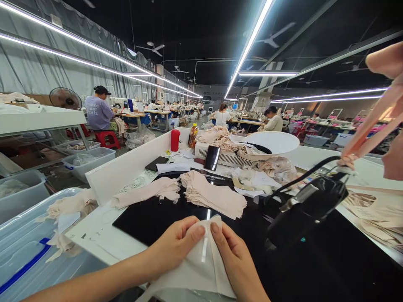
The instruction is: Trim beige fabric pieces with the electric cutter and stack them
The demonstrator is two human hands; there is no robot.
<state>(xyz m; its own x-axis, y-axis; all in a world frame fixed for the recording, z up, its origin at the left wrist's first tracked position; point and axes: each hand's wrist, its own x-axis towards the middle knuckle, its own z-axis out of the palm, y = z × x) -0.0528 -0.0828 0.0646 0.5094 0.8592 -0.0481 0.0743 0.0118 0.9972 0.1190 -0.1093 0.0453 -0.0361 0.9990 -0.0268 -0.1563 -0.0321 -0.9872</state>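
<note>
Low in the middle of the head view, my left hand (178,245) and my right hand (232,250) pinch the upper part of a pale fabric piece (192,274) between thumbs and fingers. The cloth hangs down toward me, and its lower end runs out of view. Just beyond my hands, a fanned stack of beige fabric pieces (214,193) lies on the black tabletop (147,228). To its left rests another bundle of beige fabric (147,193). A black machine head (310,207) with a cable stands right of my hands.
Behind the stacks are a phone (212,158), a red cup (175,140), a bottle (193,135) and a white round dish (273,142). Clear bins (90,161) stand at left. Peach straps (365,121) hang at right. A person in purple (99,111) sits on a red stool.
</note>
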